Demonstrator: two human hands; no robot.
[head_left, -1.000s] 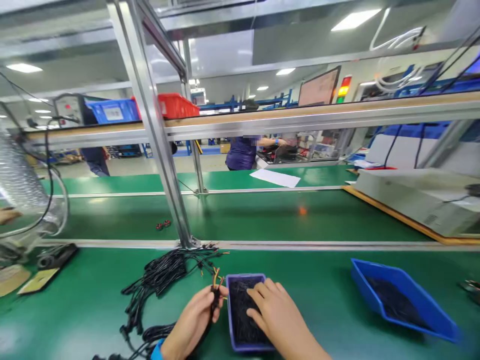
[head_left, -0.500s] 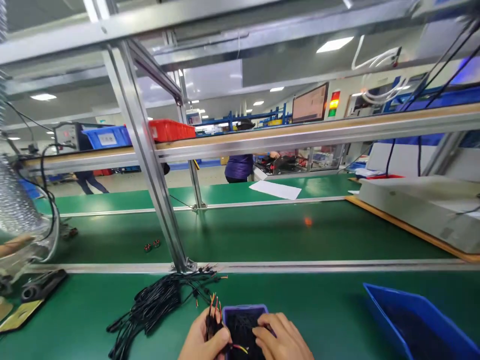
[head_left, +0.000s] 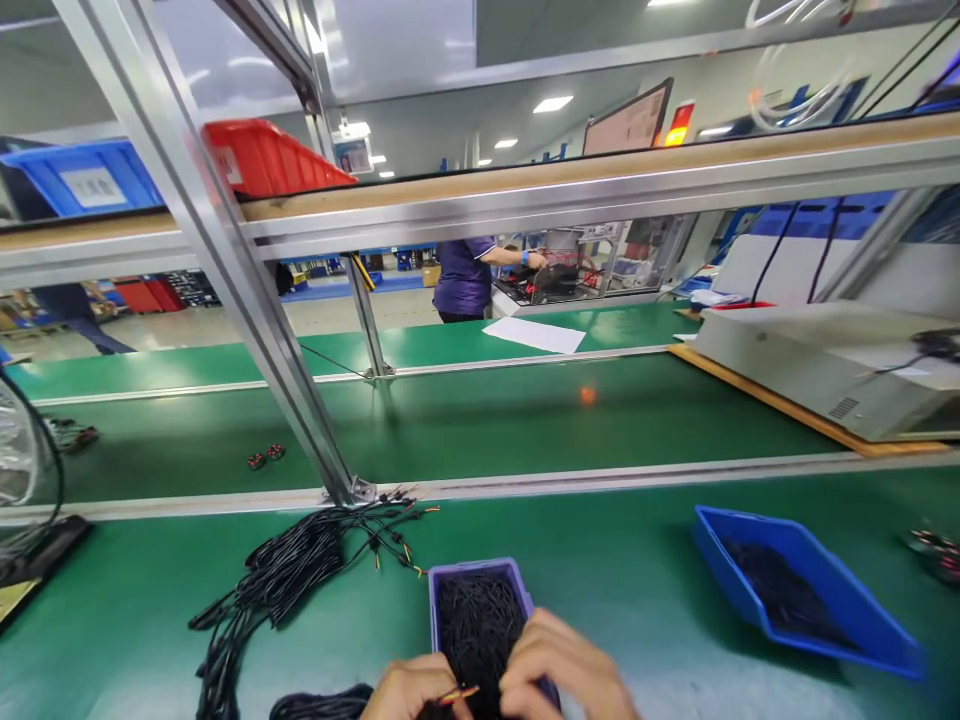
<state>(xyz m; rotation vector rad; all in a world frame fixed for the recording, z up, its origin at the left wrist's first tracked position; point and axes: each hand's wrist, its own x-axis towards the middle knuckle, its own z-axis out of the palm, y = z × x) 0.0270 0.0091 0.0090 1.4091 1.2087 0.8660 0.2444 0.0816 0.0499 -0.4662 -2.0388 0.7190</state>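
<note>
Pinching 1 wire [head_left: 457, 693], 2 hands [head_left: 495, 680].

Small purple tray [head_left: 439, 600], rectangular and open-topped, flat on the green worktop [head_left: 600, 580] at the near edge, heaped with thin black pieces [head_left: 476, 625] like short tubing. Orange-and-red wire end [head_left: 459, 693], thin and roughly level, pinched over the tray's near end between left hand [head_left: 409, 695] and right hand [head_left: 559, 670], fingertips almost meeting. Rest of that wire hidden below the frame.
</note>
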